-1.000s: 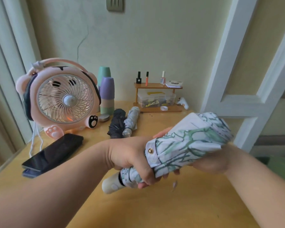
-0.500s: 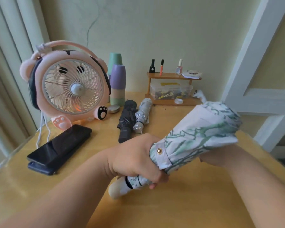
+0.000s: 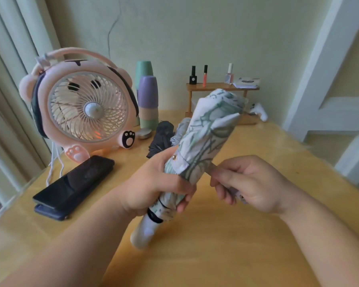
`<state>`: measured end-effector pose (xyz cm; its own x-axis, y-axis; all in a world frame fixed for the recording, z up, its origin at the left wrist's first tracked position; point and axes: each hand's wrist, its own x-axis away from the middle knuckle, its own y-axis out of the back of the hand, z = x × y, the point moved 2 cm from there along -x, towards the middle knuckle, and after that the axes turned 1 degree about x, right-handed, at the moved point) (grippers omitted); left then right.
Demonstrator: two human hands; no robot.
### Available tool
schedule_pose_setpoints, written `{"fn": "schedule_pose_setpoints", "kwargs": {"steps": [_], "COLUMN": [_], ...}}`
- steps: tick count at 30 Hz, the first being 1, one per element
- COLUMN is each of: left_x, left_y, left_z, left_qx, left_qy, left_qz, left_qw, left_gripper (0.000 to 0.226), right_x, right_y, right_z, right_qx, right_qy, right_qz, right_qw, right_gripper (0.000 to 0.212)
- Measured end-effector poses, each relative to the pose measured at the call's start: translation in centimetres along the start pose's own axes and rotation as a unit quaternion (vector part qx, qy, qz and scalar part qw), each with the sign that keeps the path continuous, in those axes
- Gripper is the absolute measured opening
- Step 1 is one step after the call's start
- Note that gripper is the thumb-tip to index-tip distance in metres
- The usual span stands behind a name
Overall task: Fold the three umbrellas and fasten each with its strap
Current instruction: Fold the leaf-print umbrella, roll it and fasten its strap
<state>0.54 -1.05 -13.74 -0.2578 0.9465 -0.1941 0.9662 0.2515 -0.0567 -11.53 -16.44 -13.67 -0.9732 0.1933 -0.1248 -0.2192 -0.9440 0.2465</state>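
Note:
A folded white umbrella with a green branch print (image 3: 207,137) is held tilted above the table, its cream handle (image 3: 142,235) pointing down toward me. My left hand (image 3: 155,185) grips its lower canopy, just under a gold snap (image 3: 175,158). My right hand (image 3: 249,183) pinches the umbrella's strap (image 3: 212,170) beside the canopy, and the strap's end shows under its fingers. Behind lie a folded black umbrella (image 3: 161,137) and a folded silver-grey umbrella (image 3: 179,131), partly hidden by the white one.
A pink desk fan (image 3: 85,108) stands at the left with two dark phones (image 3: 75,181) in front of it. Stacked cups (image 3: 147,100) and a small wooden shelf (image 3: 220,87) with nail polish bottles sit by the wall. The wooden table (image 3: 247,245) ends at the right.
The white umbrella has tipped more upright. My right hand left the canopy's far end and now pinches the strap near the snap. The view shifted slightly.

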Motion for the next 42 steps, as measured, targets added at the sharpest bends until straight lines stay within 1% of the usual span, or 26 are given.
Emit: {"fn": "schedule_pose_setpoints", "kwargs": {"steps": [2, 4, 7, 9, 11, 14, 15, 16, 19, 22, 25, 29, 31, 33, 36, 37, 39, 40, 42], "left_x": [-0.1, -0.2, -0.5, -0.7, -0.6, -0.2, -0.1, 0.0, 0.0, 0.0, -0.1, -0.1, -0.1, 0.0, 0.4, 0.5, 0.6, 0.6, 0.6], "left_y": [0.4, 0.7, 0.6, 0.4, 0.2, 0.4, 0.5, 0.7, 0.8, 0.8, 0.9, 0.8, 0.8, 1.1, 1.7, 1.7, 1.7, 1.7, 1.8], "left_z": [0.2, 0.4, 0.6, 0.7, 0.6, 0.4, 0.2, 0.1, 0.1, 0.5, 0.5, 0.5, 0.6, 0.6, 0.3, 0.2, 0.2, 0.3, 0.4], "left_qx": [0.005, 0.000, -0.059, -0.076, -0.063, 0.038, 0.067, 0.072, 0.025, -0.007, -0.107, -0.214, -0.250, -0.259, -0.222, -0.212, -0.211, -0.215, -0.230], "left_qy": [0.016, 0.035, 0.052, 0.059, 0.056, 0.061, 0.061, 0.061, 0.075, 0.106, 0.108, 0.136, 0.145, 0.154, 0.184, 0.191, 0.197, 0.197, 0.198], "left_qz": [-0.022, -0.066, -0.133, -0.148, -0.143, -0.108, -0.098, -0.095, -0.118, -0.149, -0.156, -0.161, -0.156, -0.161, -0.151, -0.141, -0.132, -0.133, -0.134], "left_qw": [1.000, 0.997, 0.988, 0.984, 0.986, 0.992, 0.991, 0.991, 0.990, 0.983, 0.976, 0.954, 0.944, 0.940, 0.946, 0.948, 0.948, 0.947, 0.943], "left_gripper": [0.027, 0.029, 0.019, 0.014, 0.021, 0.037, 0.038, 0.039, 0.039, 0.025, 0.015, 0.014, 0.012, 0.012, 0.013, 0.015, 0.018, 0.018, 0.020], "right_x": [0.3, 0.6, 1.0, 1.1, 1.2, 1.1, 1.1, 1.0, 1.1, 1.2, 1.2, 1.2, 1.2, 1.3, 1.7, 1.8, 2.0, 2.0, 2.3], "right_y": [0.2, 0.4, 0.5, 0.6, 0.6, 0.3, 0.3, 0.4, 0.7, 0.2, -0.6, -2.0, -2.7, -3.0, -3.4, -3.5, -3.8, -3.8, -3.7], "right_z": [-0.1, -0.3, -0.5, -0.7, -0.8, -0.8, -0.7, -0.5, -0.3, -0.4, -0.6, -1.3, -1.6, -1.6, -1.4, -1.2, -0.9, -0.7, -0.4], "right_qx": [-0.009, -0.005, 0.025, 0.041, 0.065, 0.092, 0.090, 0.083, 0.063, 0.060, 0.050, 0.073, 0.073, 0.072, 0.071, 0.071, 0.048, 0.025, -0.003], "right_qy": [-0.004, -0.005, -0.005, -0.007, -0.008, -0.019, -0.019, -0.020, -0.018, -0.020, -0.014, -0.025, -0.030, -0.030, -0.020, -0.011, 0.004, 0.004, 0.008], "right_qz": [0.004, 0.001, -0.009, -0.013, -0.008, 0.012, 0.015, 0.015, 0.013, 0.025, 0.034, 0.039, 0.040, 0.019, -0.035, -0.048, -0.075, -0.082, -0.062], "right_qw": [1.000, 1.000, 1.000, 0.999, 0.998, 0.995, 0.996, 0.996, 0.998, 0.998, 0.998, 0.996, 0.996, 0.997, 0.997, 0.996, 0.996, 0.996, 0.998], "right_gripper": [0.028, 0.027, 0.027, 0.029, 0.033, 0.034, 0.034, 0.034, 0.037, 0.032, 0.031, 0.033, 0.034, 0.035, 0.033, 0.029, 0.011, 0.009, 0.018]}}
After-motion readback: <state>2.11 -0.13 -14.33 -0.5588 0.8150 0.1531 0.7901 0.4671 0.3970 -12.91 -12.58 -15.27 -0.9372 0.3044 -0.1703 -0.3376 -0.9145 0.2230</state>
